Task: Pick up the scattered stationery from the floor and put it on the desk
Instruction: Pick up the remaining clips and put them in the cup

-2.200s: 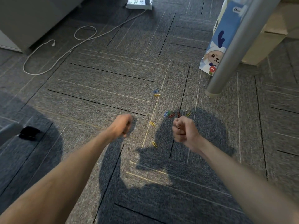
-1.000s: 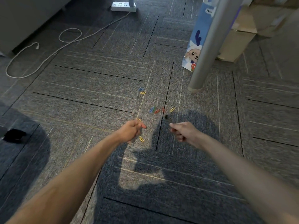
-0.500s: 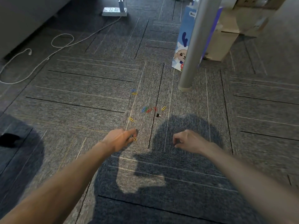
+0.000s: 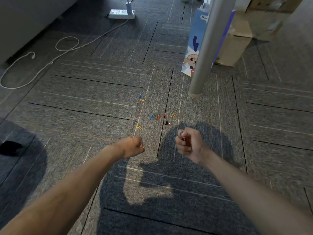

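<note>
Where the carpet (image 4: 101, 92) is lit, coloured paper clips (image 4: 156, 117) lie scattered.

I can read no text from here. The tall blue paper bag with the cartoon animal (image 4: 194, 53), partly hidden behind the grey metal desk leg (image 4: 205, 46), carries a small white label near its top edge, but its letters are too small and blurred for me to make out.

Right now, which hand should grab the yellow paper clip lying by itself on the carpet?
Probably the left hand. The yellow paper clip lies just ahead of its knuckles, while the right hand sits farther off, nearer the small black clip.
</note>
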The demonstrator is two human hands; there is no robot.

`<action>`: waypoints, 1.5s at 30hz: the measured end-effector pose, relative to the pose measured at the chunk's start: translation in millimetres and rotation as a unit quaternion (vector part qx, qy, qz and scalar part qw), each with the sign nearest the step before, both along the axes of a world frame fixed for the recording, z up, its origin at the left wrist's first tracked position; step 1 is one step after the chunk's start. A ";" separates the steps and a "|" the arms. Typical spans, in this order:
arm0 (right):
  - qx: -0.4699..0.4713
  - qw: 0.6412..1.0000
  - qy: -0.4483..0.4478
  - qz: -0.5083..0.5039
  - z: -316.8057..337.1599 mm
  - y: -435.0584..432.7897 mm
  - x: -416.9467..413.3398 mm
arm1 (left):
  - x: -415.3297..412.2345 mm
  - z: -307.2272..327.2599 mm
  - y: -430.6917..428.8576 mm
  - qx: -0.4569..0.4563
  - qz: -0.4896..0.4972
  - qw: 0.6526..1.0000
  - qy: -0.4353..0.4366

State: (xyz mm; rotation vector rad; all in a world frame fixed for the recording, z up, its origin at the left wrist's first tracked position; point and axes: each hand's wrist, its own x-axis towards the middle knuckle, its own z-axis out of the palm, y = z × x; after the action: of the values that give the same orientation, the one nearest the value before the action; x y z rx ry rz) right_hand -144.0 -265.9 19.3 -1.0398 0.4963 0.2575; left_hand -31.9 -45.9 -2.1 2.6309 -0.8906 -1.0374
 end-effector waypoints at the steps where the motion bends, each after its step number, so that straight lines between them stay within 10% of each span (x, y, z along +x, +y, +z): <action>1: 0.019 1.000 -0.007 -0.019 1.4 4.0 1.3 | -0.6 0.8 -1.4 -0.056 0.052 0.995 0.068; 5: -0.005 0.999 -0.030 -0.041 9.0 11.0 9.3 | 3.6 12.6 -5.6 -0.342 0.281 0.823 0.355; 9: -0.083 0.996 -0.023 -0.011 14.7 12.0 22.3 | 5.3 24.5 -9.2 -0.480 0.347 0.667 0.452; 19: 0.064 0.994 -0.058 -0.070 10.4 7.5 39.4 | 11.2 26.7 -9.8 -0.547 0.411 0.556 0.473; 23: 0.018 0.998 0.009 -0.061 0.8 7.4 47.8 | 14.7 19.9 -6.4 -0.513 0.417 0.602 0.448; 28: 0.011 0.991 0.105 -0.077 -19.5 5.1 57.0 | 22.0 9.3 -2.9 -0.375 0.419 0.755 0.337; 31: -0.147 0.980 0.123 -0.046 -23.7 5.3 65.7 | 27.5 4.4 -3.2 -0.292 0.397 0.841 0.225; 36: -0.605 0.794 0.029 0.062 -34.2 -2.9 85.5 | 42.4 -9.7 -1.9 -0.195 0.250 0.946 -0.070; 40: -0.674 0.726 0.013 0.133 -42.6 -7.9 90.3 | 53.2 -17.3 3.0 -0.099 0.105 0.977 -0.154; 45: -0.663 0.736 -0.004 0.134 -48.9 -5.0 87.1 | 60.6 -19.4 3.8 -0.082 0.008 0.978 -0.193</action>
State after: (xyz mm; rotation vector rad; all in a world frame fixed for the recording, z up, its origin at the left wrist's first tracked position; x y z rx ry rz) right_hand -56.9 -270.9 -29.5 -2.5414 0.4946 0.1175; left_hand 28.7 -42.1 -21.5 2.7334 -0.9764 -0.4280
